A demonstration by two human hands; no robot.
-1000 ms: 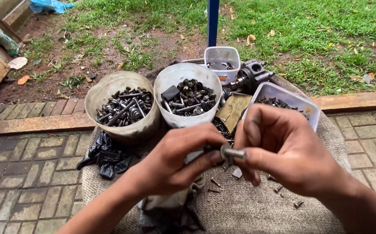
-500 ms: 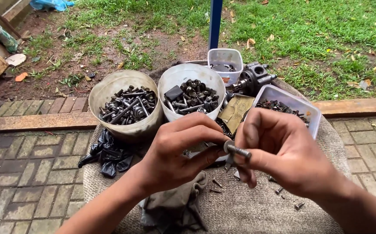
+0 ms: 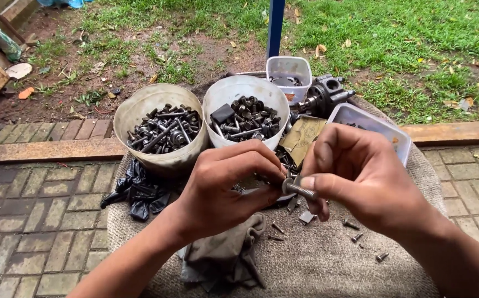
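Note:
My right hand (image 3: pixel 363 176) pinches a threaded metal bolt (image 3: pixel 303 191) by its shank, holding it level over the burlap-covered surface (image 3: pixel 327 265). My left hand (image 3: pixel 225 185) meets it from the left, its fingertips closed around the washer or nut at the bolt's left end. Both hands hover in front of two round tubs: a beige tub (image 3: pixel 159 129) full of dark bolts, and a white tub (image 3: pixel 245 113) with bolts and nuts.
A small clear box (image 3: pixel 289 72) and a white rectangular tray (image 3: pixel 369 127) hold more hardware behind my hands, beside a dark metal machine part (image 3: pixel 325 94). A black plastic bag (image 3: pixel 140 190), a grey rag (image 3: pixel 223 259) and loose screws (image 3: pixel 355 237) lie on the burlap. Brick paving, grass, a blue pole.
Both hands have lifted slightly with the bolt. My left fingers have shifted onto the bolt's left end, and the bolt now lies more level.

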